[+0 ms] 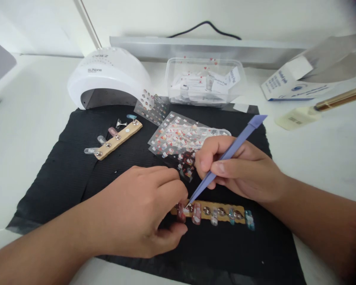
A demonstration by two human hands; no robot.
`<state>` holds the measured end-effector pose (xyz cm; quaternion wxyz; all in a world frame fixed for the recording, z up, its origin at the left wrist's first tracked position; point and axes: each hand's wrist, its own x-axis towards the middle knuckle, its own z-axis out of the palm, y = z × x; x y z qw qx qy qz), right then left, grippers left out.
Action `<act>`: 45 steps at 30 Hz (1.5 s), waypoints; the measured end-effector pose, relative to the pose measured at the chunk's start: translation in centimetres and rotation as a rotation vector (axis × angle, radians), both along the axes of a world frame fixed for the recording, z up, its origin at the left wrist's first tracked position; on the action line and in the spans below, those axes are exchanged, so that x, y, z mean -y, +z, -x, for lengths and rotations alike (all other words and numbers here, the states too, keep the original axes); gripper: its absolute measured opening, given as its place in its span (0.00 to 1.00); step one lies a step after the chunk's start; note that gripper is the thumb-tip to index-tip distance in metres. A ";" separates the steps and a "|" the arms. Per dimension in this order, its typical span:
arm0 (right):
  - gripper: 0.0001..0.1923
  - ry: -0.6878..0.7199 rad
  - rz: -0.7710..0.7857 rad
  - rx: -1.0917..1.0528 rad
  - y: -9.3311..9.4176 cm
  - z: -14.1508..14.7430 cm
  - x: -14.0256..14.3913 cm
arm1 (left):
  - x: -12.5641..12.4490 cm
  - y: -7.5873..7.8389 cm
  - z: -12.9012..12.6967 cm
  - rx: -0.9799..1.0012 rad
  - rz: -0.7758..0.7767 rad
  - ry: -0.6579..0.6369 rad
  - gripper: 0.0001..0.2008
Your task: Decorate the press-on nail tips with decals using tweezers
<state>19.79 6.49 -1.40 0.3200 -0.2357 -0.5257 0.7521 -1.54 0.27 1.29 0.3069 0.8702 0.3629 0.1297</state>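
Observation:
My right hand (240,166) is closed around purple tweezers (228,152), held like a pen. Their fine tips point down at the pinkish false nail (181,213) nearest my left hand and seem to touch it or a small white bit on it. My left hand (148,209) curls around the left end of a tan nail display strip (228,217), index finger above and thumb below; its other fingers are folded and partly hidden. Along the strip sit several false nails on round metal mounts: another pink one (196,213), a clear one (214,217) and teal ones (249,220).
A second strip (123,136) with false nails lies back left on the black mat (62,178). Sticker sheets (178,136) overlap behind my hands. Along the back stand a white nail lamp (106,75), a clear plastic tub (204,85), an open box (299,79) and a gold-capped bottle (299,117).

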 end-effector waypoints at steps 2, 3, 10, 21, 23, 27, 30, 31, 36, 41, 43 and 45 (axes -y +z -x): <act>0.02 0.002 -0.008 0.008 0.1 0.1 0.1 | 0.0 0.0 0.0 -0.008 -0.011 0.000 0.04; 0.02 0.005 -0.011 0.010 0.1 0.1 0.1 | 0.0 0.0 0.0 -0.012 -0.012 0.000 0.04; 0.02 0.016 -0.012 0.058 0.0 0.1 0.1 | -0.1 0.0 0.1 -0.014 0.011 0.006 0.04; 0.02 0.033 0.016 0.054 -0.1 0.1 0.2 | -0.2 0.3 0.2 -0.007 0.015 -0.013 0.03; 0.02 0.036 0.016 0.062 -0.1 0.0 0.1 | -0.2 0.3 0.2 -0.004 0.019 -0.013 0.03; 0.02 0.045 -0.002 0.062 -0.2 -0.1 0.2 | -0.2 0.2 0.2 -0.001 0.015 -0.012 0.04; 0.02 0.042 0.010 0.058 -0.1 -0.2 0.3 | -0.2 0.0 0.1 0.015 0.014 -0.012 0.04; 0.02 0.040 0.015 0.057 -0.1 -0.2 0.3 | -0.2 0.0 0.1 0.019 0.015 -0.013 0.05; 0.02 0.045 0.023 0.071 0.0 -0.2 0.3 | -0.2 -0.1 0.1 0.012 0.010 -0.009 0.04; 0.03 0.039 0.017 0.076 0.1 -0.1 0.3 | -0.3 -0.1 0.1 0.033 0.008 -0.020 0.05; 0.03 0.043 0.026 0.065 0.1 -0.1 0.3 | -0.3 0.0 0.0 0.035 0.007 -0.019 0.05; 0.03 0.046 0.023 0.060 0.1 -0.1 0.3 | -0.3 0.0 0.0 0.033 0.004 -0.014 0.05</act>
